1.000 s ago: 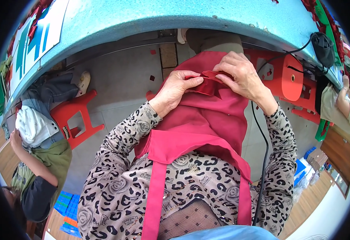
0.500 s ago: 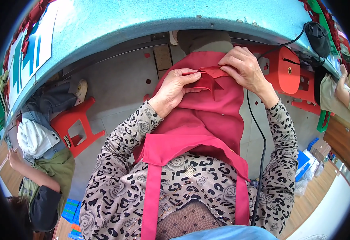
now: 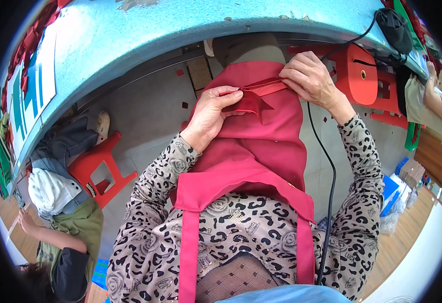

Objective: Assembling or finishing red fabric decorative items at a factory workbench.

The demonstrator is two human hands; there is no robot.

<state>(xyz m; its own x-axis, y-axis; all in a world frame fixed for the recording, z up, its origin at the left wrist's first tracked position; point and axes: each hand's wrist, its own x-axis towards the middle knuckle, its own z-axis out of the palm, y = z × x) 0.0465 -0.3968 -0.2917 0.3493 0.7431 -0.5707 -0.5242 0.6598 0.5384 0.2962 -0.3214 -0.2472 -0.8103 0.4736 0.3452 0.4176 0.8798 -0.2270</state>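
Above my lap, a red ribbon [image 3: 254,104] is stretched between my two hands. My left hand [image 3: 212,112] pinches it between thumb and fingers, where a folded part with a pointed end hangs down. The other stretch of ribbon runs up to my right hand [image 3: 313,81], whose fingertips close on it. Beneath both hands lies my red apron [image 3: 266,151], spread over my knees. The ribbon and apron are close in colour, so some ribbon edges are hard to make out.
A pale blue table [image 3: 190,20] curves across the far side. A black cable [image 3: 332,171] runs down on my right from a dark pouch-like thing [image 3: 395,31]. Red stools [image 3: 102,169] stand left and right [image 3: 359,83]. Co-workers sit at both sides.
My right hand has drawn slightly away to the right, and a longer stretch of ribbon shows between the hands. My left hand has shifted slightly left, still pinching the folded part.
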